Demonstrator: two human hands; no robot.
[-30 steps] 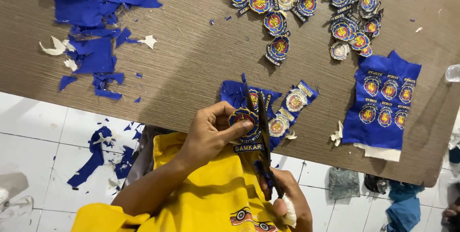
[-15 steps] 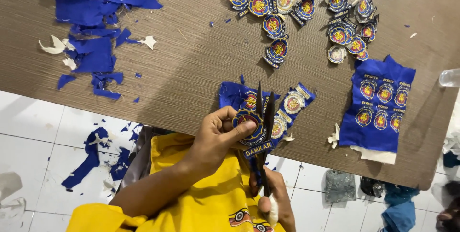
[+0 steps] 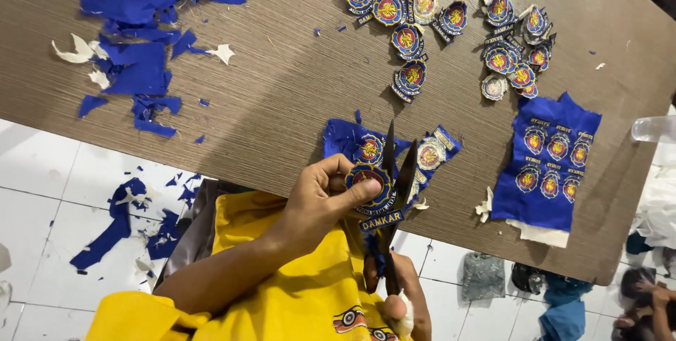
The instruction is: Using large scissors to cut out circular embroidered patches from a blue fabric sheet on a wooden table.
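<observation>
Left hand (image 3: 320,203) is pinching a round embroidered patch (image 3: 371,187) between thumb and fingers, clamped on it, holding it at the near edge of the wooden table (image 3: 282,94). Right hand (image 3: 398,299) is gripping black scissors (image 3: 394,186) from below, fingers closed on the handles; the blades are standing apart in a V, pointing away, around the right side of the patch. Just behind the patch, a blue fabric strip (image 3: 422,151) with more uncut patches is lying on the table, touching the blades.

No containers in view; everything is lying loose. A pile of cut-out patches (image 3: 451,27) is sitting at the far middle and right. An uncut blue sheet of patches (image 3: 549,161) is lying at the right. Blue and white fabric scraps (image 3: 141,45) are heaped at the far left, and more scraps (image 3: 120,218) are lying on the white tile floor (image 3: 42,193) at near left. The person is wearing a yellow shirt (image 3: 296,292).
</observation>
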